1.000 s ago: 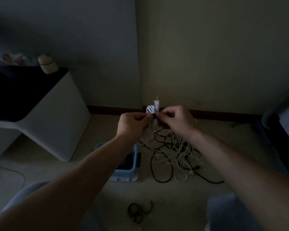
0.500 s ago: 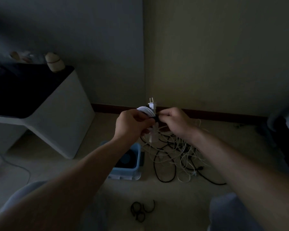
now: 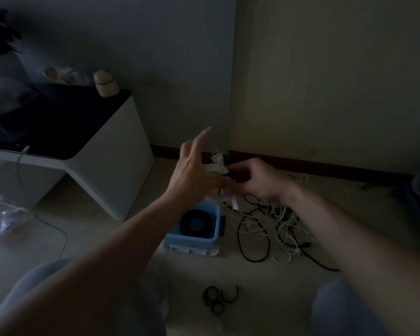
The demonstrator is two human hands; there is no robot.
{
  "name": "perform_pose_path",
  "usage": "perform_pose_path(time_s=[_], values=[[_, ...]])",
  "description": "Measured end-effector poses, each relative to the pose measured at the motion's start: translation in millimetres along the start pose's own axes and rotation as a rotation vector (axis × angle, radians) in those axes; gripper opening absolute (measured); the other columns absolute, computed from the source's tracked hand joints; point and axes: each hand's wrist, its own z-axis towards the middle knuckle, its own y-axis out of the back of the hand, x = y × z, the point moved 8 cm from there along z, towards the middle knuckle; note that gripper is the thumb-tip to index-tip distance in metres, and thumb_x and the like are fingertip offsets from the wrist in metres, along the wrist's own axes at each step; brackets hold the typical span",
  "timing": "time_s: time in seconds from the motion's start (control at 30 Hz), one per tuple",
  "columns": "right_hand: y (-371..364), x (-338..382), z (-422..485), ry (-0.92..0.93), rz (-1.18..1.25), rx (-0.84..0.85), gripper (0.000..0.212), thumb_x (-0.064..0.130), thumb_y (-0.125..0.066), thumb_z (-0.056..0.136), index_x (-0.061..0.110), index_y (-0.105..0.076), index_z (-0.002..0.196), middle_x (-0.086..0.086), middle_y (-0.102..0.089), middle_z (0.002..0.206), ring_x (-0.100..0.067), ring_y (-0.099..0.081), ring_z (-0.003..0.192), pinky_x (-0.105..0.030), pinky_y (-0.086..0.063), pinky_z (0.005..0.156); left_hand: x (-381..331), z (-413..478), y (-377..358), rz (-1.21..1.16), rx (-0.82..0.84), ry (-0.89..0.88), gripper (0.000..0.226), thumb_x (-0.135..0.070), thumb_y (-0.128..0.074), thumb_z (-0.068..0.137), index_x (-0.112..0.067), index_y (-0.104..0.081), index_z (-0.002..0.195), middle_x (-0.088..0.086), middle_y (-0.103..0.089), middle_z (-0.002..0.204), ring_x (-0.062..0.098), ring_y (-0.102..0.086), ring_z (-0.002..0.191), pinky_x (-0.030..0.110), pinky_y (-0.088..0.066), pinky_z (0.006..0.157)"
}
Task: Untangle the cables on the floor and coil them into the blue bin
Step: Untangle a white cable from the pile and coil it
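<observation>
I hold a coiled white cable (image 3: 215, 167) with a plug at its top in front of me, above the blue bin (image 3: 192, 240). My right hand (image 3: 260, 180) is curled round the coil where a black strap wraps it. The fingers of my left hand (image 3: 192, 175) are spread and straight, the index pointing up, with the thumb side against the coil. A coiled black cable (image 3: 197, 223) lies inside the bin. To the right of the bin, a tangle of white and black cables (image 3: 272, 221) sprawls on the floor.
A white side table with a dark top (image 3: 112, 166) stands on the left by the wall. A thin grey cable (image 3: 58, 231) runs from it over the floor. Black straps (image 3: 216, 298) lie on the floor between my knees. The room is dim.
My left hand has let go of the coil and spread its fingers upward. The right hand keeps its grip. My view has shifted, so the bin and tangle sit more to the right.
</observation>
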Motion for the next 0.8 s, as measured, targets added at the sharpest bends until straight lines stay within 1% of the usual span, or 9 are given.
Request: perform_pose_path(time_s=[0.07,0.13,0.27,0.3,0.4,0.47,0.6,0.67,0.8], values=[[-8,0,3,-0.029,-0.043,0.049,0.036,0.015,-0.082,0.079,0.026,-0.072,0.112,0.001,-0.075,0.107,-0.016,-0.070,0.102,-0.034,-0.056,0.091,0,-4,-4,0.059,0.082,-0.103,0.085,-0.040,-0.086,0.069,-0.043,-0.042,0.142,-0.008,-0.044,0.133,0.012,-0.052,0.113,0.017,-0.044,0.084],[-16,-1,7,-0.046,-0.088,0.093,0.035,0.010,-0.080,0.080,0.015,-0.072,0.114,-0.002,-0.075,0.104,-0.017,-0.070,0.099,-0.031,-0.057,0.087,11,-10,-3,0.077,0.095,-0.092,0.057,-0.040,-0.084,0.072,-0.037,-0.057,0.122,-0.013,-0.057,0.111,0.003,-0.058,0.095,0.007,-0.039,0.068],[-35,-10,20,-0.099,-0.079,0.090,0.028,0.007,-0.075,0.085,0.006,-0.070,0.113,0.011,-0.071,0.078,0.005,-0.066,0.069,-0.014,-0.049,0.064,48,-17,10,-0.004,0.008,0.046,0.042,-0.043,-0.089,0.065,-0.032,-0.062,0.095,-0.013,-0.063,0.081,0.000,-0.059,0.069,0.011,-0.043,0.054],[-42,-13,26,-0.125,-0.028,0.076,0.027,0.010,-0.073,0.087,0.009,-0.070,0.114,0.010,-0.070,0.080,0.005,-0.064,0.065,-0.014,-0.048,0.059,57,-16,15,-0.022,-0.029,0.081,0.039,-0.043,-0.090,0.064,-0.032,-0.062,0.090,-0.014,-0.062,0.078,0.001,-0.060,0.067,0.014,-0.044,0.054],[-62,-30,44,-0.240,0.098,0.058,0.017,0.026,-0.068,0.093,0.028,-0.068,0.109,-0.005,-0.068,0.098,-0.009,-0.063,0.082,-0.026,-0.052,0.065,85,-9,28,-0.012,-0.107,0.199,0.036,-0.048,-0.088,0.063,-0.034,-0.060,0.081,-0.013,-0.063,0.078,0.002,-0.061,0.070,0.018,-0.046,0.054],[-73,-44,56,-0.301,0.143,0.046,0.012,0.027,-0.061,0.095,0.036,-0.066,0.102,-0.002,-0.066,0.100,-0.013,-0.059,0.088,-0.030,-0.049,0.070,109,-4,29,0.013,-0.133,0.280,0.037,-0.052,-0.086,0.065,-0.032,-0.061,0.083,-0.013,-0.064,0.081,0.002,-0.061,0.075,0.019,-0.046,0.056],[-89,-85,78,-0.417,0.303,0.002,0.021,0.017,-0.056,0.095,0.030,-0.070,0.104,-0.003,-0.069,0.098,-0.018,-0.063,0.090,-0.032,-0.048,0.070,168,-2,5,0.036,-0.121,0.471,0.049,-0.064,-0.081,0.065,-0.027,-0.066,0.094,-0.009,-0.065,0.088,0.010,-0.064,0.080,0.034,-0.059,0.069],[-98,-109,87,-0.443,0.335,-0.022,0.015,0.015,-0.059,0.096,0.022,-0.070,0.103,-0.003,-0.069,0.096,-0.017,-0.064,0.087,-0.030,-0.050,0.071,194,-2,-12,0.029,-0.113,0.539,0.051,-0.063,-0.080,0.066,-0.025,-0.067,0.097,-0.005,-0.067,0.093,0.013,-0.065,0.083,0.034,-0.058,0.070],[-114,-164,106,-0.501,0.328,-0.105,0.007,0.017,-0.063,0.096,0.024,-0.065,0.096,-0.003,-0.067,0.100,-0.015,-0.063,0.089,-0.029,-0.055,0.078,244,1,-48,-0.001,-0.068,0.633,0.047,-0.058,-0.080,0.071,-0.022,-0.066,0.098,-0.002,-0.067,0.096,0.013,-0.062,0.083,0.028,-0.050,0.066]])
